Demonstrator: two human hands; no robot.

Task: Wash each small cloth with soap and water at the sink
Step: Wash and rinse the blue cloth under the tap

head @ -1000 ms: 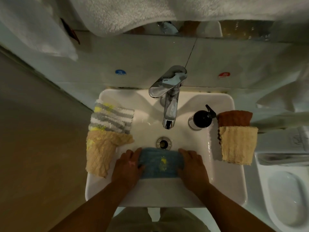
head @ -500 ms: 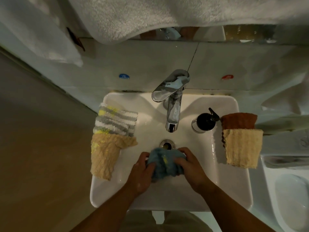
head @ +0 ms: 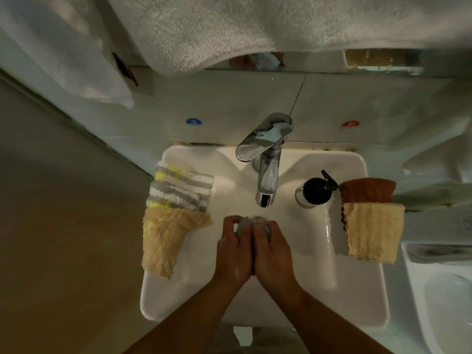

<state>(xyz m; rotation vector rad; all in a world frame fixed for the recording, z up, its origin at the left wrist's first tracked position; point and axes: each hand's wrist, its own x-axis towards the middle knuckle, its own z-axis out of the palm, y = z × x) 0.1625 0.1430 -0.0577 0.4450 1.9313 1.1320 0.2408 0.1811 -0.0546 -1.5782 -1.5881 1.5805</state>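
The blue cloth (head: pixel 242 225) is bunched into a tight wad over the middle of the sink (head: pixel 178 297) basin, just in front of the faucet (head: pixel 267 159) spout, and only a small part of it shows between the fingers. The left hand (head: pixel 233 249) and right hand (head: pixel 272 249) are pressed side by side, each with fingers curled round the wad, gripping it between them. Whether water runs from the spout cannot be told. On the left rim lies a grey, white and yellow striped cloth (head: pixel 178 187), and a crumpled tan cloth (head: pixel 166 241) lies just in front of it, touching its near edge and hanging partly over the outer rim. On the right rim stands a black-topped soap dispenser (head: pixel 315 190). Just beside it lies a brown cloth (head: pixel 367 190), with a folded yellow cloth (head: pixel 373 231) overlapping its near edge. Wet streaks shine on the inner right slope of the basin. On the wall tiles behind, a blue sticker (head: pixel 194 122) sits left of the faucet and a red sticker (head: pixel 350 123) sits right of it. A white towel (head: pixel 255 26) hangs above.
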